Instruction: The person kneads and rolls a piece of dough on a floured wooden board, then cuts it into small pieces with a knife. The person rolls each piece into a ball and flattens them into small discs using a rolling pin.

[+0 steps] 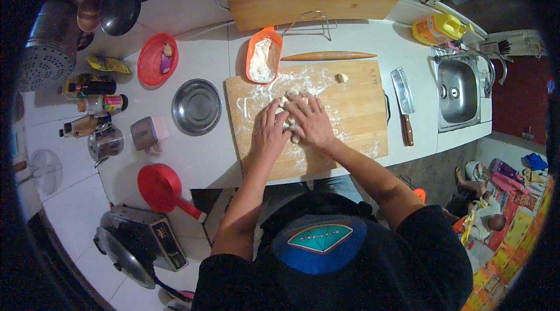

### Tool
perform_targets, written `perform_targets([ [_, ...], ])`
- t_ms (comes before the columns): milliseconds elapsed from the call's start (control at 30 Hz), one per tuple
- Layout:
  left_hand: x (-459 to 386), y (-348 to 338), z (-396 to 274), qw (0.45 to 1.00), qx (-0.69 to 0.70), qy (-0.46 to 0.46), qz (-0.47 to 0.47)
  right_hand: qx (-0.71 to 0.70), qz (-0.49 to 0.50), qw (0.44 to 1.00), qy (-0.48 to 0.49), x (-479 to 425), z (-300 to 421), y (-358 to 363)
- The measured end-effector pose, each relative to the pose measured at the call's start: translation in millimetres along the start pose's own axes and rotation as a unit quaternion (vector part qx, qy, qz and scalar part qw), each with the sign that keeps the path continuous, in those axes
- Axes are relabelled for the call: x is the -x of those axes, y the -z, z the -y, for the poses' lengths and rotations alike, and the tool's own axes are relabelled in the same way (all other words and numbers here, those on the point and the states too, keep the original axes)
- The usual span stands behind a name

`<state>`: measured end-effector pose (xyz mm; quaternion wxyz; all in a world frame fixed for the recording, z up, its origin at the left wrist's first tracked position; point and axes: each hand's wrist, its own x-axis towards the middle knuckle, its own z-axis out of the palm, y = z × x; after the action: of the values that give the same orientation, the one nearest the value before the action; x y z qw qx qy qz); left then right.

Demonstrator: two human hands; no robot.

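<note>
Several small dough pieces (292, 128) lie bunched on a floured wooden cutting board (358, 131). My left hand (270, 126) curves around the left side of the bunch, thumb and fingers apart. Across its upper right rests my right hand (313, 123), palm down with the fingers spread. Both hands touch the dough and partly hide it. One separate dough piece (342, 78) sits near the board's upper right. White flour fills much of an orange scoop (264, 59) at the board's top edge. Beside the scoop, a tapered wooden rolling pin (330, 55) lies along the counter.
A cleaver (403, 92) lies right of the board, before a steel sink (458, 92). To the left are a round metal plate (197, 107), a red basket (146, 64) and a red pan (159, 186). A yellow jug (437, 30) stands behind. A person (481, 219) is at lower right.
</note>
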<state>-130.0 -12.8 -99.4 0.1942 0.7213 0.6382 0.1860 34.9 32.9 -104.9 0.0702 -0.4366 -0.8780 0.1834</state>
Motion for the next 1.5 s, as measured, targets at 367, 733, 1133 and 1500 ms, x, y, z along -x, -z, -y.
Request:
perform_targets([
  [367, 18.6, -10.2, -3.9, 0.997, 0.01, -0.065, -0.048, 0.049, -0.019, 0.998, -0.032, 50.4, -48.8, 3.8],
  [733, 26.8, -20.8, -19.2, 0.991, 0.077, 0.086, -0.071, -0.052, -0.031, 0.998, 0.01, 63.1, -30.2, -7.4],
  [1133, 28.6, -18.0, -47.9, 0.945, 0.156, 0.266, -0.107, -0.061, -0.054, 0.989, 0.123, 39.9, -30.8, 4.6],
  [1500, -16.9, -24.4, -62.9, 0.958, 0.003, 0.242, -0.154, -0.057, 0.004, 0.989, 0.14, 35.6, -44.8, 17.1],
])
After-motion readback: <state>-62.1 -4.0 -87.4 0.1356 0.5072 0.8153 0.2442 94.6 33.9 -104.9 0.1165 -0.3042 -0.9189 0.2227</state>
